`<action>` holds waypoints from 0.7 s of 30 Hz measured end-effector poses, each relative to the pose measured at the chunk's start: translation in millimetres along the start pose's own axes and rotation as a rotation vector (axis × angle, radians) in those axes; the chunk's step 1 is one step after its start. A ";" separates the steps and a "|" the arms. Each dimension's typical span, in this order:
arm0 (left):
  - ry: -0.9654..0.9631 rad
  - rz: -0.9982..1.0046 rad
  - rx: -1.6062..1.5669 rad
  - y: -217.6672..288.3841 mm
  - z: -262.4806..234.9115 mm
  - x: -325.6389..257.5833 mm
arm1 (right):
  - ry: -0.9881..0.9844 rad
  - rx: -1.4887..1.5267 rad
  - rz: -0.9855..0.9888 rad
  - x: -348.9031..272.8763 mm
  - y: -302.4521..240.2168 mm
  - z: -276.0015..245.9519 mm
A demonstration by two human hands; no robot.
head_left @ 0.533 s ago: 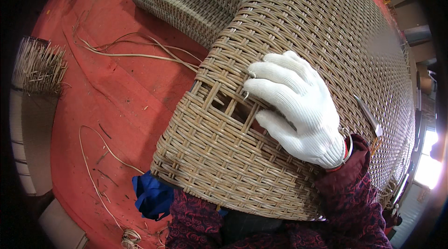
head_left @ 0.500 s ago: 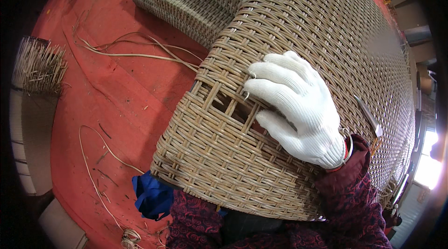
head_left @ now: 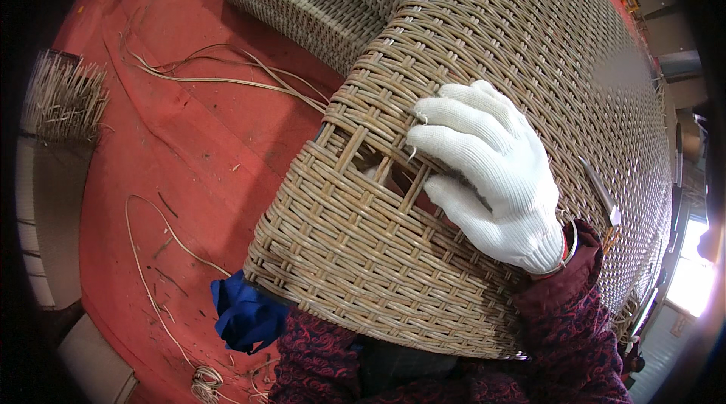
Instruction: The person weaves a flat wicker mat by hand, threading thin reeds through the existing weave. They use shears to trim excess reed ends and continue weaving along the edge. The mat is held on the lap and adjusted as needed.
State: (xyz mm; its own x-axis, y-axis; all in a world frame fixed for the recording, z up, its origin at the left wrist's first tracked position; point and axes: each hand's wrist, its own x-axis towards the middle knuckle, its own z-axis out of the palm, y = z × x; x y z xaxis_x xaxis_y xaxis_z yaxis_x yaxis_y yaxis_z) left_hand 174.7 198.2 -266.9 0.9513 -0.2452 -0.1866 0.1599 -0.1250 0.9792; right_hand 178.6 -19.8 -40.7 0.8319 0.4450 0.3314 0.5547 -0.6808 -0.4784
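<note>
Over a red floor point(head_left: 189, 147), coarse tan wicker point(head_left: 355, 253) is interrupted by a gap point(head_left: 395, 180). Against its weave, the right hand point(head_left: 495, 177), in ribbed white knit, is rested half open, nothing visibly gripped; the left hand is hidden, its state unclear.

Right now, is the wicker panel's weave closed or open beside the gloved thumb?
Open: the wicker panel shows dark holes just left of the white-gloved right hand.
</note>
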 end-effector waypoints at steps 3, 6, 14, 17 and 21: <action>0.002 -0.003 0.000 -0.4 0.1 0.0 | 0.001 -0.007 0.004 -0.3 0.1 -0.6; 0.006 -0.004 0.002 -0.5 -0.5 -0.1 | 0.002 -0.003 0.002 -0.3 0.4 -0.8; 0.014 -0.004 0.007 -0.2 0.7 1.5 | 0.008 0.025 0.003 -0.3 1.4 -0.4; 0.017 -0.007 0.009 -0.2 1.6 2.1 | 0.016 0.011 -0.001 -0.4 1.2 0.1; 0.021 -0.010 0.007 -0.9 2.4 2.2 | 0.009 0.013 0.008 -1.7 0.7 -1.3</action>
State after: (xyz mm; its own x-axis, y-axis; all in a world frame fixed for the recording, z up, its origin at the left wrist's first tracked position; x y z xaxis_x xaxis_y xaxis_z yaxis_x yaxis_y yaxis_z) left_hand 176.0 195.5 -268.4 0.9550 -0.2239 -0.1946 0.1676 -0.1342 0.9767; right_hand 177.6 -21.9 -40.6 0.8360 0.4348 0.3347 0.5486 -0.6765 -0.4913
